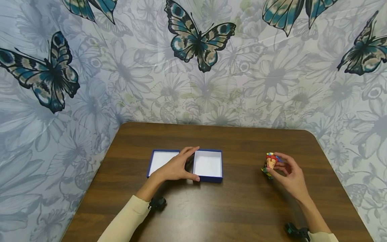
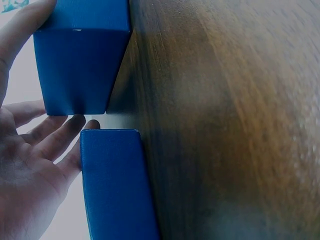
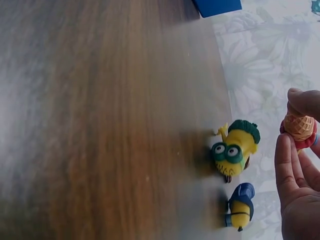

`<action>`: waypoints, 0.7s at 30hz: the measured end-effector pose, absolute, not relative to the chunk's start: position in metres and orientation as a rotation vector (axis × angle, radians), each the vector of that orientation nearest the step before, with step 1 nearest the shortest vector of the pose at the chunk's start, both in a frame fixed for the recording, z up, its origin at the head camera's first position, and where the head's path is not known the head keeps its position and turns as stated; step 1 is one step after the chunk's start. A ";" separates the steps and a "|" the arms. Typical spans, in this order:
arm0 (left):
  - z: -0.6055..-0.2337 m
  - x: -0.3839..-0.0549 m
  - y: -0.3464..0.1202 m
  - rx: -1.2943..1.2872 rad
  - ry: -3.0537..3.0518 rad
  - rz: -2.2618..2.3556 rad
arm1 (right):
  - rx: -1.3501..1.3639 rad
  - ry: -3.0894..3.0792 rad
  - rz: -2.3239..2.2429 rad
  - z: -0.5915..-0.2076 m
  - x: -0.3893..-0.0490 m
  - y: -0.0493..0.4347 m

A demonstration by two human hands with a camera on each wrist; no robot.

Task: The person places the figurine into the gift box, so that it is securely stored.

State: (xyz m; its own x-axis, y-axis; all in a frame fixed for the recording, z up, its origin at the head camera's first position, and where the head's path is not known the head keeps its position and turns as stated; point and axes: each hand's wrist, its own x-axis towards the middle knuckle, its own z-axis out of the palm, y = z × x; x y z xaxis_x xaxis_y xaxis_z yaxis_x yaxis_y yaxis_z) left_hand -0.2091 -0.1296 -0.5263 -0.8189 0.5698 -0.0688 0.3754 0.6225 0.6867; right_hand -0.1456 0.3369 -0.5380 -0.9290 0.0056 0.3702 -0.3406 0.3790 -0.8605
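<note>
My left hand (image 1: 178,166) spans the left side of a blue box with a white inside (image 1: 208,163), thumb at its front and fingers toward its back. In the left wrist view the thumb lies on a face of the blue box (image 2: 75,70). Left of it, partly under that hand, lies a shallower blue-edged lid (image 1: 161,160). My right hand (image 1: 290,174) pinches a small toy with a waffle cone and red parts (image 3: 300,127) between thumb and fingers. Close by are a Minion figure with green goggles (image 3: 234,147) and a smaller blue-and-yellow Minion figure (image 3: 241,207).
The brown wooden table (image 1: 242,208) has rounded far corners. Behind it hangs a butterfly-and-flower patterned cloth (image 1: 211,94). Dark wrist devices sit on the left wrist (image 1: 158,203) and the right wrist (image 1: 297,232).
</note>
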 end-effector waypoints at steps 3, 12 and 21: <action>-0.526 -0.210 -0.130 0.770 2.574 0.995 | 0.306 -2.347 1.569 -0.537 -0.148 0.332; -0.527 -0.208 -0.130 0.759 2.561 0.992 | 0.337 -2.386 1.609 -0.539 -0.151 0.317; -0.526 -0.208 -0.129 0.757 2.560 0.992 | 0.317 -2.466 1.606 -0.539 -0.155 0.301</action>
